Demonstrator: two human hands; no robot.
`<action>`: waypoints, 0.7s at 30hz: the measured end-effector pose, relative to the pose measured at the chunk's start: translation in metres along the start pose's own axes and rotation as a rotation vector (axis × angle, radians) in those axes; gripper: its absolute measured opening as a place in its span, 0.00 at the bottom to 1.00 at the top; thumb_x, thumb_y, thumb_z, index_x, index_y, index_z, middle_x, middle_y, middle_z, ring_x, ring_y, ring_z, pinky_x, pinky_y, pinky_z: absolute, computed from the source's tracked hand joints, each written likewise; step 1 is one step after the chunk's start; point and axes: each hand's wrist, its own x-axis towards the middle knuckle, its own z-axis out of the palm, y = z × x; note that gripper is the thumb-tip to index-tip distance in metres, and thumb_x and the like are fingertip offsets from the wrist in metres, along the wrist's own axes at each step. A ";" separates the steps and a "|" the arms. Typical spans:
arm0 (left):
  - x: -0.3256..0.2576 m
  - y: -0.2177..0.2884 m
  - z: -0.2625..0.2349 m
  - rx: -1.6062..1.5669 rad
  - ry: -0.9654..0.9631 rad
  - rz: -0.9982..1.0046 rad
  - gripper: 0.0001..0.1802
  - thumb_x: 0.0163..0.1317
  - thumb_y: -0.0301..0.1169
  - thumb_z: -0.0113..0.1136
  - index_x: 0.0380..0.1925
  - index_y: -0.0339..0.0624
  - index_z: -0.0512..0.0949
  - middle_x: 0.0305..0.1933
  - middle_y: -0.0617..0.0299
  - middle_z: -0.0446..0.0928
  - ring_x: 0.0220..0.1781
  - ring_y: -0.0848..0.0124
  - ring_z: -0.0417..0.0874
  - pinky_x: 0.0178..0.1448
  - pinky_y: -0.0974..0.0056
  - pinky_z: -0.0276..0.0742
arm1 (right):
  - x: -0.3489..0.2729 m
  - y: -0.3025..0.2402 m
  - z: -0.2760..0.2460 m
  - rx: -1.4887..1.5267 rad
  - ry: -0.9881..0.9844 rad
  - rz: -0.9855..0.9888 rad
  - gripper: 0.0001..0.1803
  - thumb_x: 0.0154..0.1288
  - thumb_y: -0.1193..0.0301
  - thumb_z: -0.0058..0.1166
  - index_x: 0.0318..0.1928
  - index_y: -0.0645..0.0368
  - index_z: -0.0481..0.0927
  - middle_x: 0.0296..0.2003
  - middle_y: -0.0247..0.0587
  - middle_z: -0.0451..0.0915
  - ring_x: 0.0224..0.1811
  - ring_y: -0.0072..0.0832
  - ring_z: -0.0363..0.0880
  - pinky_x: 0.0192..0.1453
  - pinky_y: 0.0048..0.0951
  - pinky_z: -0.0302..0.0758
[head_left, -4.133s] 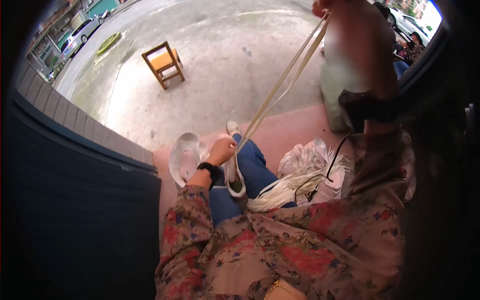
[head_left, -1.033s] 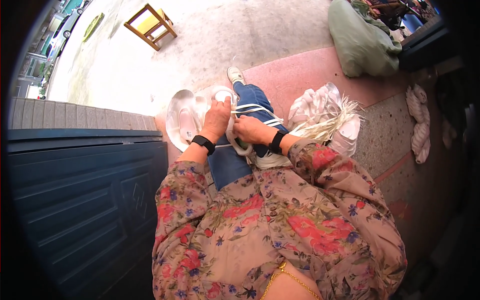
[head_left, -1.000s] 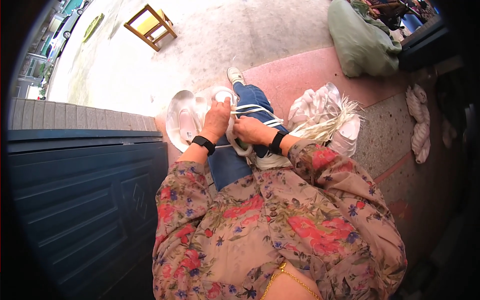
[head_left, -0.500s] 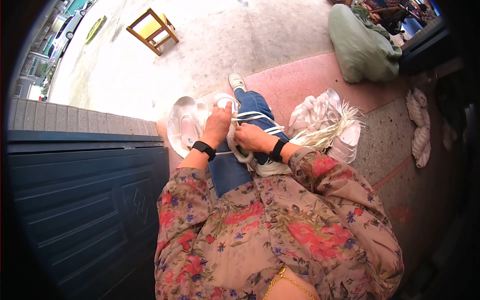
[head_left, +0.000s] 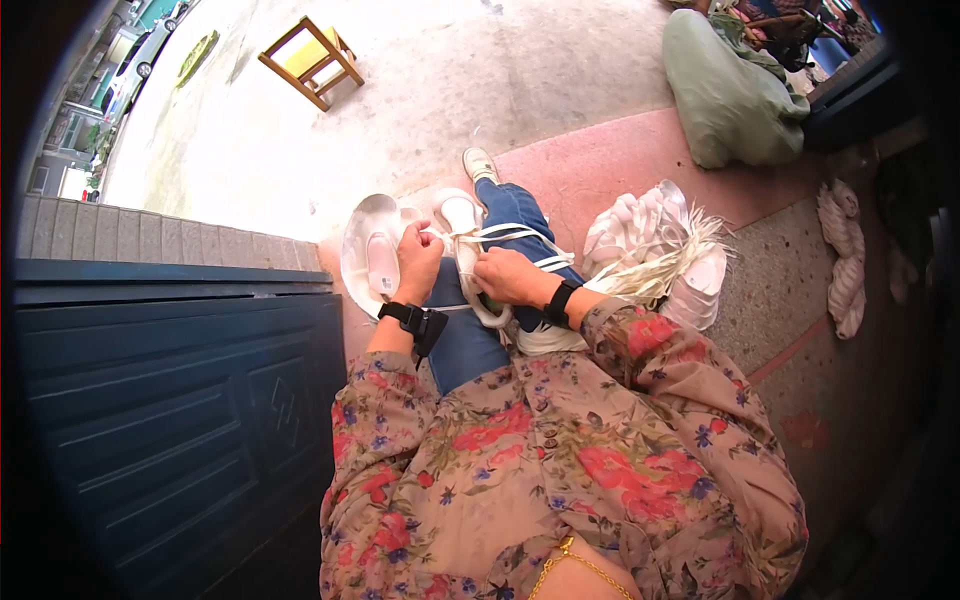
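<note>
A white shoe sole (head_left: 460,211) rests across my left thigh, with white straps (head_left: 515,231) running from it over my right leg. My right hand (head_left: 508,276) grips the sole's near part, fingers closed at its edge. Just left of the sole, my left hand (head_left: 417,262) is raised with fingers curled into a pinch. Whatever lies between those fingertips is too small to make out. Beyond the left hand sits a group of white soles (head_left: 357,262), one with a pale pink insole showing.
To my right lies a heap of white pieces with loose cream strips (head_left: 640,270). A twisted white hank (head_left: 843,258) is farther right. A large green sack (head_left: 725,100) stands at the far right. A wooden chair (head_left: 312,68) is ahead, and a blue panelled door (head_left: 180,420) is at left.
My left hand has drawn back left and toward me, away from the sole's far end, uncovering it. My right hand stays on the sole.
</note>
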 end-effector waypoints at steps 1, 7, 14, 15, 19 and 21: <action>0.002 0.002 -0.001 0.107 -0.013 0.078 0.18 0.51 0.24 0.54 0.44 0.31 0.71 0.25 0.64 0.73 0.27 0.76 0.72 0.32 0.72 0.70 | -0.001 0.000 0.000 -0.005 -0.005 0.001 0.10 0.55 0.69 0.47 0.25 0.64 0.75 0.28 0.48 0.75 0.34 0.43 0.74 0.40 0.40 0.72; 0.023 0.028 0.014 0.530 -0.125 0.415 0.09 0.52 0.28 0.55 0.32 0.36 0.79 0.29 0.53 0.75 0.30 0.63 0.76 0.36 0.64 0.71 | -0.009 -0.007 -0.008 0.044 0.025 -0.026 0.09 0.55 0.70 0.49 0.25 0.64 0.74 0.34 0.47 0.74 0.35 0.42 0.73 0.40 0.37 0.72; 0.030 0.031 0.029 0.823 -0.264 0.461 0.09 0.51 0.30 0.55 0.32 0.43 0.80 0.34 0.47 0.76 0.38 0.53 0.76 0.45 0.56 0.72 | -0.004 0.011 -0.036 0.128 0.179 0.242 0.12 0.58 0.68 0.46 0.30 0.65 0.77 0.44 0.50 0.72 0.39 0.45 0.75 0.45 0.38 0.72; 0.032 0.032 0.029 0.794 -0.223 0.421 0.10 0.51 0.31 0.55 0.32 0.42 0.80 0.33 0.47 0.76 0.38 0.53 0.77 0.45 0.56 0.72 | -0.001 0.015 -0.038 0.116 0.186 0.220 0.13 0.60 0.67 0.44 0.32 0.65 0.77 0.45 0.51 0.71 0.41 0.46 0.75 0.46 0.40 0.72; 0.038 0.026 0.019 0.467 -0.097 0.137 0.11 0.52 0.32 0.55 0.29 0.35 0.78 0.30 0.47 0.78 0.36 0.56 0.79 0.44 0.58 0.72 | 0.007 0.007 -0.043 0.114 0.113 0.239 0.12 0.59 0.67 0.46 0.31 0.63 0.77 0.48 0.49 0.71 0.41 0.45 0.75 0.46 0.38 0.71; 0.036 0.019 0.009 0.490 -0.076 0.096 0.11 0.52 0.32 0.55 0.28 0.34 0.77 0.30 0.47 0.78 0.35 0.56 0.79 0.44 0.58 0.72 | 0.005 0.012 -0.030 0.092 0.023 0.235 0.12 0.59 0.67 0.46 0.30 0.64 0.77 0.47 0.49 0.71 0.40 0.45 0.75 0.45 0.39 0.72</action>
